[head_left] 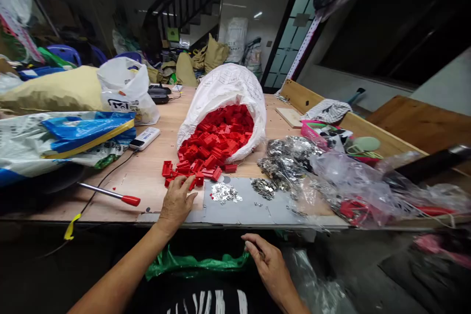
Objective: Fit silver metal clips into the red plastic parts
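Note:
My left hand (177, 202) reaches to the table edge of a pile of small red plastic parts (209, 149), its fingertips on the nearest pieces and the thumb held apart. The parts spill from the mouth of a large white woven sack (230, 81) lying on its side. Below the table's front edge, my right hand (268, 261) has thumb and forefinger pinched together; whatever is between them is too small to make out. Beside it runs the rim of a green plastic bag (198, 262) at my lap. Small silvery metal pieces (225, 193) lie in a heap near the red parts.
A darker heap of metal pieces (263, 188) and clear bags of metal parts (290, 157) are on the right. A red-handled rod (130, 200), a white power strip (145, 138) and plastic packaging (66, 142) lie left. A pink basket (314, 135) stands right.

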Tool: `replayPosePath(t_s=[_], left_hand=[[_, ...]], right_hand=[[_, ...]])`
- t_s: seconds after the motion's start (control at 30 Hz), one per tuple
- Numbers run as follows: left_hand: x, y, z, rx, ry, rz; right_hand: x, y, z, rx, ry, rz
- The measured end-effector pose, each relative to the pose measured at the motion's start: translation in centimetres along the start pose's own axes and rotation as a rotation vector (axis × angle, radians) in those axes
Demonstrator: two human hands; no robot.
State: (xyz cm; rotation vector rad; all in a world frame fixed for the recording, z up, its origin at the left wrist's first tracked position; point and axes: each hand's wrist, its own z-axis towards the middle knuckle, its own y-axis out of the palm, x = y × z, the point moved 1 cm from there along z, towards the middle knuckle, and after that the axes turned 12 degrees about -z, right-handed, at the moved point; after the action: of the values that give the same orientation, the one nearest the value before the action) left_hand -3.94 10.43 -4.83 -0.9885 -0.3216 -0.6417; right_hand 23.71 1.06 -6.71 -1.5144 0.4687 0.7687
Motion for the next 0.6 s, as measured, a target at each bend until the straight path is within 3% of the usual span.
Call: replayPosePath(t_s=[0.3, 0.6], left_hand=[[-0.7, 2.9, 1.6, -0.051, 0.065, 0.13], [-1.6, 2.6, 0.7, 0.108, 0.072, 0.082]], right_hand=[[1.9, -3.6, 3.2, 0.308, 0.053, -0.306], [1.8, -4.2, 6.3, 0.278, 0.089, -0.569]])
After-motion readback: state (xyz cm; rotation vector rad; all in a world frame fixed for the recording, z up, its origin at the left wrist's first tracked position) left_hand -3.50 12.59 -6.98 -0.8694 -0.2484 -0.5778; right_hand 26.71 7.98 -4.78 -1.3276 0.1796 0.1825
